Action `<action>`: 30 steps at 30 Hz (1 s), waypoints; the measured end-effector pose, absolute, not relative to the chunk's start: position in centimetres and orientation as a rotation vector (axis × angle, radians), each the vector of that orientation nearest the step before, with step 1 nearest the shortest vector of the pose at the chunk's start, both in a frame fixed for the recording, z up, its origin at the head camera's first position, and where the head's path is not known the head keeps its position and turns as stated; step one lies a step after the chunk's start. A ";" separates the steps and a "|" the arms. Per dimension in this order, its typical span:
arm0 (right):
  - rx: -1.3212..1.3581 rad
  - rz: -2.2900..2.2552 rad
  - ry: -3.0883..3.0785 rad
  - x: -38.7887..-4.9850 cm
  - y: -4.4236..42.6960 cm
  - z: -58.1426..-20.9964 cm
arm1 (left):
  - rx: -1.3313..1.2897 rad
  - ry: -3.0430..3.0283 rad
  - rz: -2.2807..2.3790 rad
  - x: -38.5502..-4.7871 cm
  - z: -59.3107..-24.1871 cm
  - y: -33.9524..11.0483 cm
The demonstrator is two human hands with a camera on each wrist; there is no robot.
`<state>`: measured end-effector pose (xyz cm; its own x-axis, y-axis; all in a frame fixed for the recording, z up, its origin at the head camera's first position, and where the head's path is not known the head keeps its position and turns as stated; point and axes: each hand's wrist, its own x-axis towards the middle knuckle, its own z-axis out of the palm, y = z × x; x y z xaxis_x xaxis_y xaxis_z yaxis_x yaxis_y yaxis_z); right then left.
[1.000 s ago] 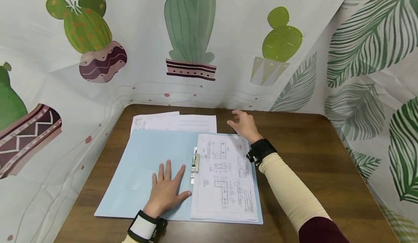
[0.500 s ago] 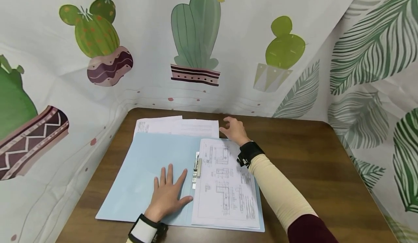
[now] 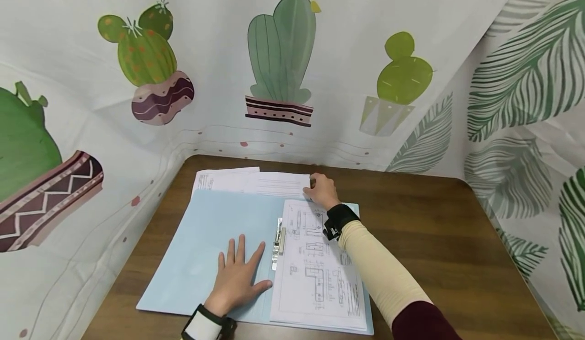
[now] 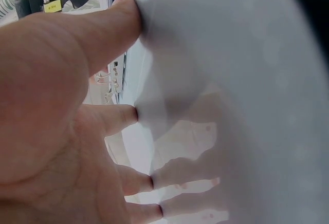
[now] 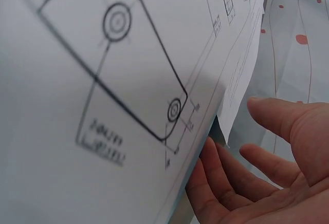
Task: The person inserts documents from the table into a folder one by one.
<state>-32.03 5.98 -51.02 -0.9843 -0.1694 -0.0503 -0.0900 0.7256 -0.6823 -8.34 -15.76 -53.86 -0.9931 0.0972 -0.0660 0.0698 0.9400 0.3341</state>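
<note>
A light blue folder point(image 3: 205, 243) lies spread on the table, with a metal clip point(image 3: 278, 243) along its spine. On its right side rests a stack of technical drawings point(image 3: 292, 289). My left hand point(image 3: 237, 284) presses the bare left cover with fingers spread; in the left wrist view the fingertips touch its glossy surface. My right hand point(image 3: 322, 191) is at the folder's far edge, by the right corner of a loose printed sheet point(image 3: 283, 183). In the right wrist view, thumb point(image 5: 272, 108) and index finger point(image 5: 270, 162) stand apart beside that corner, pinching nothing.
Another paper sheet point(image 3: 224, 178) sticks out behind the folder at the left. The brown wooden table point(image 3: 434, 248) extends to the right. A cactus-print cloth point(image 3: 215, 101) hangs along the back edge and sides.
My right hand has moved left and lower, from the table behind the folder to the loose sheet's corner. My left hand stays on the cover. The head view has shifted slightly.
</note>
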 end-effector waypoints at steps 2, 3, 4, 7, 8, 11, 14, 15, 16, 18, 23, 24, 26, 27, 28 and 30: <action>-0.190 -1.124 2.813 -32.0 5.8 -51.0 | 0.132 3.014 0.513 -8.3 -53.8 -15.8; -0.179 -1.130 2.812 -32.0 5.8 -51.0 | 0.132 3.013 0.512 -8.3 -53.8 -15.8; -0.166 -1.141 2.809 -31.9 5.7 -51.0 | 0.134 3.012 0.513 -8.3 -53.8 -15.8; -0.120 -1.174 2.797 -31.9 5.5 -51.0 | 0.136 3.012 0.527 -8.2 -53.7 -15.7; -0.102 -1.186 2.790 -31.9 5.5 -51.0 | 0.136 3.014 0.527 -8.2 -53.6 -15.7; -0.057 -1.206 2.776 -31.9 5.3 -51.1 | 0.136 3.018 0.524 -8.2 -53.6 -15.7; -0.046 -1.204 2.778 -32.1 5.1 -51.4 | 0.136 3.026 0.517 -8.3 -53.7 -15.7; -0.050 -1.200 2.783 -32.2 5.0 -51.5 | 0.135 3.028 0.518 -8.3 -53.8 -15.7; -0.055 -1.193 2.789 -32.2 5.0 -51.7 | 0.134 3.028 0.519 -8.3 -53.8 -15.7; -0.057 -1.184 2.800 -32.2 5.0 -51.9 | 0.130 3.028 0.522 -8.3 -53.9 -15.6; -0.049 -1.162 2.814 -32.2 4.8 -52.1 | 0.129 3.028 0.525 -8.2 -54.0 -15.7; -0.050 -1.160 2.815 -32.2 4.8 -52.1 | 0.131 3.030 0.525 -8.2 -54.0 -15.7; -0.055 -1.156 2.822 -32.3 4.7 -52.1 | 0.132 3.034 0.526 -8.2 -54.0 -15.8; -0.058 -1.155 2.826 -32.3 4.7 -52.1 | 0.132 3.037 0.529 -8.2 -54.0 -15.8; -0.061 -1.155 2.829 -32.2 4.7 -52.1 | 0.133 3.039 0.529 -8.2 -54.0 -15.8; -0.064 -1.152 2.838 -32.2 4.6 -52.1 | 0.132 3.040 0.530 -8.2 -53.9 -15.8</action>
